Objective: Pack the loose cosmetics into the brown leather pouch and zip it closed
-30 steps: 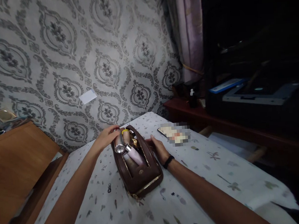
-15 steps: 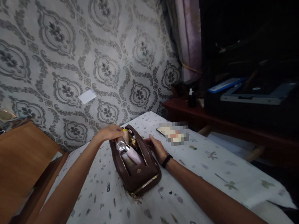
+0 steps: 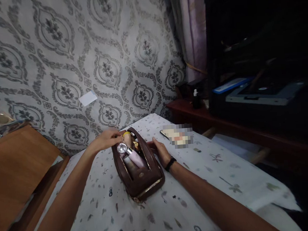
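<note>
A brown cosmetic bag [image 3: 148, 186] with a gold zipper lies unzipped on the bed. Its opening shows a pink tube [image 3: 136, 159] with a silver collar, a round silver-topped container [image 3: 122, 148], and a beige bottle [image 3: 127, 140] with a yellow top. Something small and gold-coloured is beside them, too indistinct to name. My left hand [image 3: 109, 138] is closed on the far left rim, fingertips at the opening and partly hidden. Against the bag's right side is my right hand [image 3: 160, 152], thumb raised and fingers curled at the edge, partly out of sight. A black band circles that wrist.
A phone [image 3: 176, 135], its screen blurred out, lies on the patterned sheet [image 3: 102, 210] right of the bag. Wooden furniture [image 3: 21, 174] stands at left. On the right are a dark red shelf [image 3: 185, 109] with a dropper bottle [image 3: 196, 100] and a large dark cabinet [image 3: 260, 44].
My left hand has shifted slightly left, uncovering more of the silver-topped container and beige bottle. My right hand stays by the bag's side. The whole view has moved a little.
</note>
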{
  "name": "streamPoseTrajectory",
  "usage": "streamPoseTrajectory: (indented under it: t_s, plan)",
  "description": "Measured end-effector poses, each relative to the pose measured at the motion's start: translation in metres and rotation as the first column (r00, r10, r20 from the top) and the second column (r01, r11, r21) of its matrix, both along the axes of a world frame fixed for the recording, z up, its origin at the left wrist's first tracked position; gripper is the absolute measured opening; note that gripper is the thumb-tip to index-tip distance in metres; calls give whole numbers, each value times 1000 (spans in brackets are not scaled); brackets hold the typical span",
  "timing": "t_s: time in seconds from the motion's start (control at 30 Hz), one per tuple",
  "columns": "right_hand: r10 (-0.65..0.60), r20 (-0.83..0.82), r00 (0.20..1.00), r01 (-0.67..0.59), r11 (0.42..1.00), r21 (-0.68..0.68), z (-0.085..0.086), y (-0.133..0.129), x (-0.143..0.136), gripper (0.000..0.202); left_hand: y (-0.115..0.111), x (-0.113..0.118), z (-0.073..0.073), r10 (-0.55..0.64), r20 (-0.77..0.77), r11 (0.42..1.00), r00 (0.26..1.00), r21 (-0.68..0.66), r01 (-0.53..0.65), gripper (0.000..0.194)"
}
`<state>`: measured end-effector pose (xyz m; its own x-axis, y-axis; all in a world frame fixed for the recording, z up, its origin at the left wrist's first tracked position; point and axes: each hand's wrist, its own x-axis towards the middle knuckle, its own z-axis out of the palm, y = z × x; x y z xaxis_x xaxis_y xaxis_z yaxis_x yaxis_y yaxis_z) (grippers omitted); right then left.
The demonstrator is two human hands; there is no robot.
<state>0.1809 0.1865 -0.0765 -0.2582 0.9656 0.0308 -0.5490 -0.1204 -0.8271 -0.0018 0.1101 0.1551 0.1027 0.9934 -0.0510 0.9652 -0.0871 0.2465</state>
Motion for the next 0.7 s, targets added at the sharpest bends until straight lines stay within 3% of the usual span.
streamPoseTrajectory:
  t_s: [0.2, 0.33, 0.5, 0.7]
  plan:
    - [3, 2, 1000, -3, 1000, -9, 0, 0, -1, 61, -41, 8, -7, -78, 35, 996, 996, 56, 76, 56]
    - [3, 7, 1000, -3, 1000, -7, 0, -1, 0, 60, -47, 5, -7, -61, 39, 998, 997, 24, 60, 52]
    - [1, 13, 1000, -1, 1000, -7, 1, -1, 0, 63, -48, 8, -7, -162, -48, 986, 986, -42, 160, 45]
    - [-4, 22, 1000, 4, 1000, -12, 1, -1, 0, 63, -51, 35, -31, 35, -323, 988, 946, 156, 17, 28]
